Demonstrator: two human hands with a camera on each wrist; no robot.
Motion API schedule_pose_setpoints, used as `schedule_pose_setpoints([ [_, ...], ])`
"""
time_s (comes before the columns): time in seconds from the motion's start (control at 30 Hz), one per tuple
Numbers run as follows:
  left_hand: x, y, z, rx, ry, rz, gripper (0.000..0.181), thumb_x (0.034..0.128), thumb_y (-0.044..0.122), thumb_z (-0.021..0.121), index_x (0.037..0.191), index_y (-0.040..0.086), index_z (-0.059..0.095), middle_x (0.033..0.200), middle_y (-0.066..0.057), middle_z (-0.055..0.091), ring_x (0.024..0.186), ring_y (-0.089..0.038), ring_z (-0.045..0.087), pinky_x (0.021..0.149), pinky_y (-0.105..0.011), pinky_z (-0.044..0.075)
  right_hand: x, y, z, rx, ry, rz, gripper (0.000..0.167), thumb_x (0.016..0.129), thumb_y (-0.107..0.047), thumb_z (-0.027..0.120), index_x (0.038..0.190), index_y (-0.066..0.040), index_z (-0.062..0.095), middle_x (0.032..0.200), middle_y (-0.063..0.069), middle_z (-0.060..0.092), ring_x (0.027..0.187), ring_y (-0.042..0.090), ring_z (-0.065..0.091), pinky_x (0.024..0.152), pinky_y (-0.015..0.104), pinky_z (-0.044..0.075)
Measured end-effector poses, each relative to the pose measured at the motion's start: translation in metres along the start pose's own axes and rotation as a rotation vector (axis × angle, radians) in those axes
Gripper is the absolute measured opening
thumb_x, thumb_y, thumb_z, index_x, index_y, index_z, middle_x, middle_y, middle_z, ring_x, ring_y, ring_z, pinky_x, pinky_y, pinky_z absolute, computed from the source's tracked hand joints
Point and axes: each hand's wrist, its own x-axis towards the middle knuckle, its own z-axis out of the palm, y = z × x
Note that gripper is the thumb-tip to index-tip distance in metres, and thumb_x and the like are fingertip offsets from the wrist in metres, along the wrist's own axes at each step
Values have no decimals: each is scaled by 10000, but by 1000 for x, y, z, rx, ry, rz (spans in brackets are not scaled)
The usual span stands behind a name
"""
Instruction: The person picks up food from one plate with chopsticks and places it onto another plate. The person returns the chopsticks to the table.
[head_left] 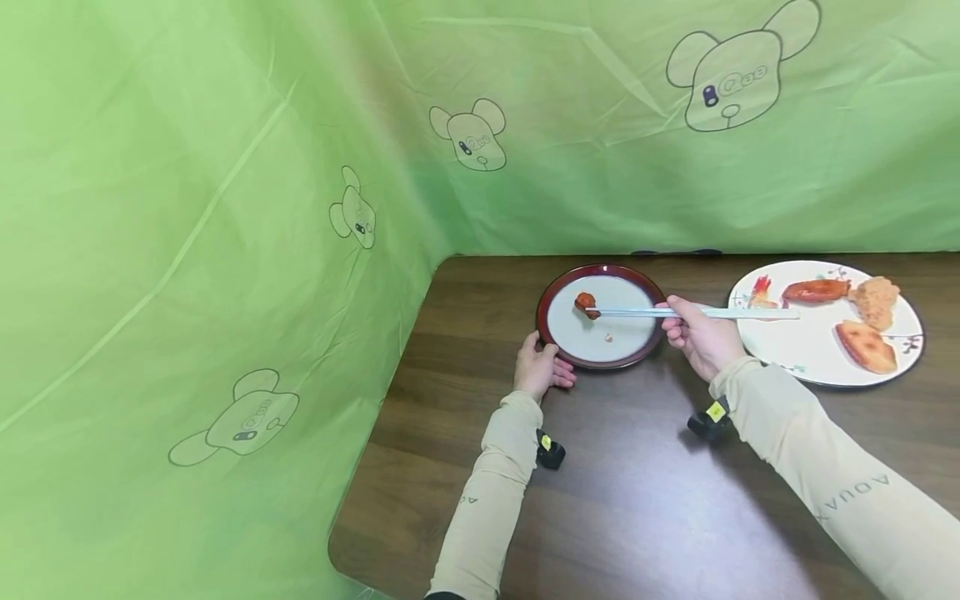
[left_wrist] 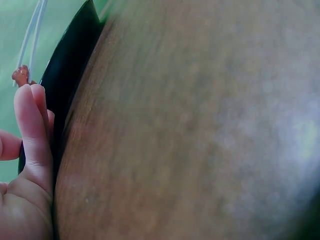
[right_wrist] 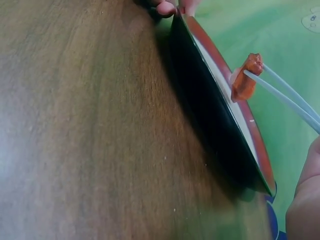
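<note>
A pair of pale blue-white chopsticks (head_left: 637,312) is in my right hand (head_left: 703,337), with the thumb and fingers gripping them partway along. Their tips pinch a small glazed reddish-brown piece of food, like a bit of meat (head_left: 586,304), over the white middle of a red-rimmed plate (head_left: 558,348). The right wrist view shows that piece (right_wrist: 246,80) between the two chopsticks, next to the plate's rim. At the near left rim, my left hand (head_left: 538,369) holds the plate, thumb over the edge and the other fingers along its outside. A small pinkish bit (head_left: 608,337) shows on the plate.
To the right stands a larger white oval plate (head_left: 795,354) with several foods, among them a glazed wing (head_left: 817,291), a fried piece (head_left: 874,302) and a golden-brown piece (head_left: 866,346). The wooden table (head_left: 615,492) meets a green printed curtain (head_left: 570,208) behind and at left.
</note>
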Motion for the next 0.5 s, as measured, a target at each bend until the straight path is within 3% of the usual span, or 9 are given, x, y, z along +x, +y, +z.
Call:
schedule_pose_setpoints([
  [0.2, 0, -1, 0, -9, -11, 1, 547, 943, 61, 425, 1469, 46, 278, 589, -71, 588, 424, -140, 596, 392, -248, 532, -3, -1, -3, -1, -2, 8, 228, 974, -166, 554, 857, -81, 729, 608, -23, 645, 503, 10, 567, 433, 117, 475],
  [0.5, 0, 1, -2, -21, -15, -4, 581, 933, 56, 425, 1484, 31, 246, 588, -78, 595, 417, -146, 596, 389, -253, 532, -7, -5, -8, 27, -2, 9, 211, 964, -168, 574, 858, -81, 734, 604, -3, 646, 490, 36, 569, 419, 137, 479],
])
